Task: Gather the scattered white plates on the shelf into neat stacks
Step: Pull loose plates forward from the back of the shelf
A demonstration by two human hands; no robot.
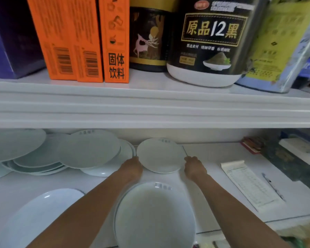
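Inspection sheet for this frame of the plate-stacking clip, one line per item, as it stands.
Surface: white lower shelf, plates spread over its left and middle.
Job's things: small round plate at the back middle; front plate stack nearest the camera; oval plate front left; untidy plate pile back left, plates overlapping at angles.
Clutter: paper pad with a pen beside it, on the right.
Grippers: left hand and right hand hold the small round plate at opposite rims.
Cables: nothing seen.
Surroundings: upper shelf carrying orange boxes and a black jar.
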